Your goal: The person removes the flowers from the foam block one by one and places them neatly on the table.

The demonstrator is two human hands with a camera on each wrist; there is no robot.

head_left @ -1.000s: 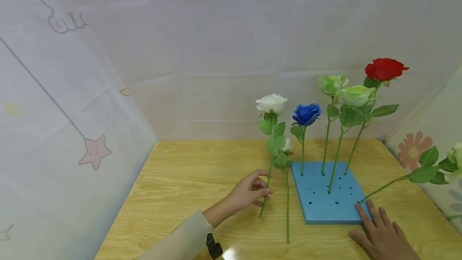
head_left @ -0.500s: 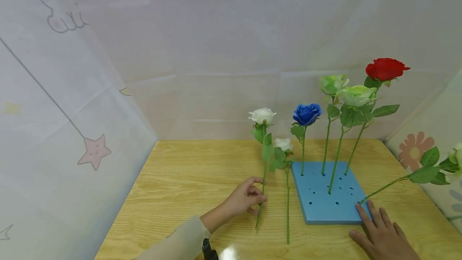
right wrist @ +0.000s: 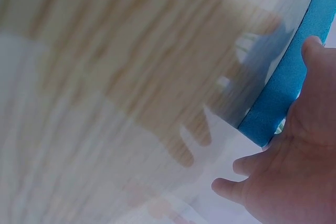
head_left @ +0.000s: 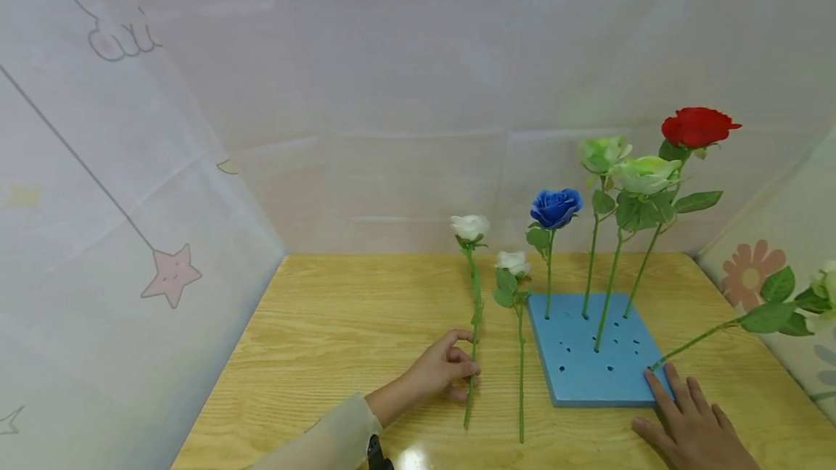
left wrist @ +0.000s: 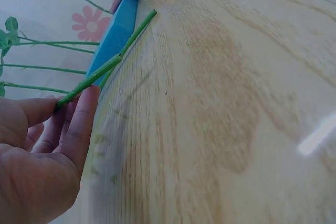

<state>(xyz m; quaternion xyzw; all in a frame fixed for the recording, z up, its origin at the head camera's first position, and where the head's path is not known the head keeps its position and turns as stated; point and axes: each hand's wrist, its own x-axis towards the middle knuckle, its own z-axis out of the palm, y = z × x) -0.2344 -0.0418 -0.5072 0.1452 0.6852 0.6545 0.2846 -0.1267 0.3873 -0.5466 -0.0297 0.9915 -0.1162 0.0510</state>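
In the head view, my left hand [head_left: 444, 368] pinches the stem of a white rose [head_left: 469, 227], its bloom tilted up and away over the table. The left wrist view shows that green stem [left wrist: 89, 82] between thumb and fingers. Just right of it lies a second white rose [head_left: 513, 263], its stem along the table. My right hand [head_left: 695, 423] rests with spread fingers against the near right corner of a blue foam board [head_left: 588, 386]. A blue rose [head_left: 556, 207], two pale green roses [head_left: 646, 174] and a red rose [head_left: 699, 127] stand in the board.
Another pale flower [head_left: 829, 285] leans far to the right from the board's right edge, partly out of view. Several open holes dot the board. The wooden table [head_left: 326, 325] meets a printed cloth backdrop [head_left: 392, 93] behind and at both sides.
My left hand has drawn the white rose left and nearer, lowering its bloom and bringing it apart from the second white rose. The right hand has stayed in place.
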